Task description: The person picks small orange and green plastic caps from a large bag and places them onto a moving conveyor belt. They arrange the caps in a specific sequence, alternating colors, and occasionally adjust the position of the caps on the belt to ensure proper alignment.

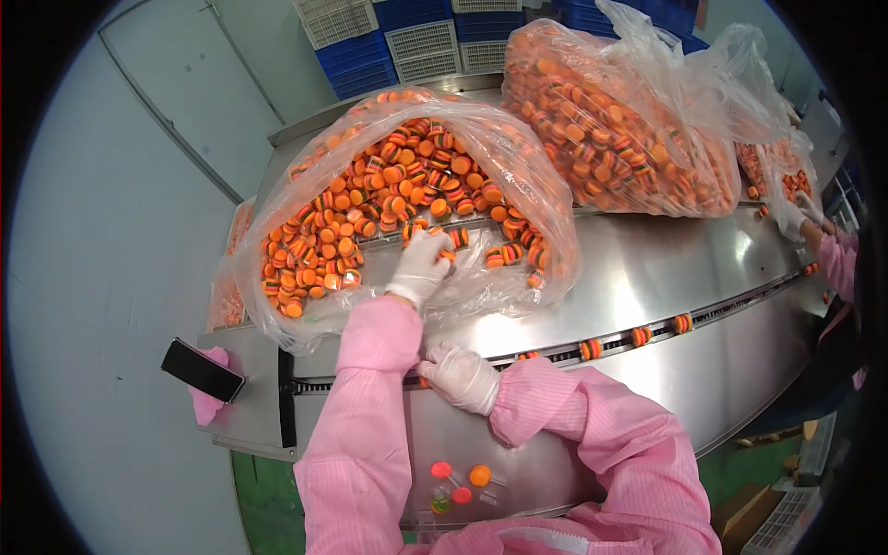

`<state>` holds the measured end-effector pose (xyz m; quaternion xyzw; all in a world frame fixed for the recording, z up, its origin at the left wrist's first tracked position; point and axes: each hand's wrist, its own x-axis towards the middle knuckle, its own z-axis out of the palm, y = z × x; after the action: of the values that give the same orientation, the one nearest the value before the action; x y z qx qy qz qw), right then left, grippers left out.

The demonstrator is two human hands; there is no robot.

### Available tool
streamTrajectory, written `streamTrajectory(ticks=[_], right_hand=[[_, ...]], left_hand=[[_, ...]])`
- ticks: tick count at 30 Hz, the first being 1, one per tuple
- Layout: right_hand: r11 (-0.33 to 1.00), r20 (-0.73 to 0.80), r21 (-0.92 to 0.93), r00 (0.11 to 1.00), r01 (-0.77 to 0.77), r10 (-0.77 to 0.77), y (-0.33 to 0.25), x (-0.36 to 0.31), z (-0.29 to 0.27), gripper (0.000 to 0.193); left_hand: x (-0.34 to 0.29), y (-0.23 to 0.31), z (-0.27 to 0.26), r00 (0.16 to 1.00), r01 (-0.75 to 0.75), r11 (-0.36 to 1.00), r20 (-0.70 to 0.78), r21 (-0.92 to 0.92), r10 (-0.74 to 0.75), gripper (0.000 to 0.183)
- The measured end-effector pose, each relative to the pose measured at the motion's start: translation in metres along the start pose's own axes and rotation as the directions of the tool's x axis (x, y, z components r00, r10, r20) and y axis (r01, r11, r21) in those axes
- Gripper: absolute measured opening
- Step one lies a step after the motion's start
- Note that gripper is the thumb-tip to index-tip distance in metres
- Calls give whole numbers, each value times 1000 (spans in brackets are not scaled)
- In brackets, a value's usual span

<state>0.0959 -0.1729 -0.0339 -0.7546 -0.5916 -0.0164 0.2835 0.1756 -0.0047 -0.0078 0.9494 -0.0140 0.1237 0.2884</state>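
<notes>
Head view: your white-gloved left hand [421, 266] is inside the open, clear plastic bag [559, 208], fingers curled among small, round, orange-capped pieces with red and green stripes [393, 174]; whether they pinch one, you cannot tell. Your white-gloved right hand [461, 377] bends over the narrow, dark chain track [314, 387], fingertips beside another piece, its grip hidden; more pieces stand along the track. They probably weigh little and give slightly; glossy surfaces may slip against your gloves, so hold each lightly across its two rounded caps.
</notes>
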Motion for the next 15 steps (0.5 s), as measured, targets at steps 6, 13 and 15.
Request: streamTrajectory(ticks=[6, 13, 15], right_hand=[[998, -178, 4, 982, 61, -59, 56, 16, -39, 12], [904, 341, -417, 906, -93, 250, 151, 51, -83, 21], [929, 299, -360, 932, -88, 204, 160, 51, -82, 21]], left_hand=[[-83, -6, -61, 884, 159, 843, 455, -513, 110, 18], [-152, -1, -43, 873, 342, 934, 401, -100, -277, 23], [-146, 6, -41, 937, 141, 988, 315, 65, -154, 20]])
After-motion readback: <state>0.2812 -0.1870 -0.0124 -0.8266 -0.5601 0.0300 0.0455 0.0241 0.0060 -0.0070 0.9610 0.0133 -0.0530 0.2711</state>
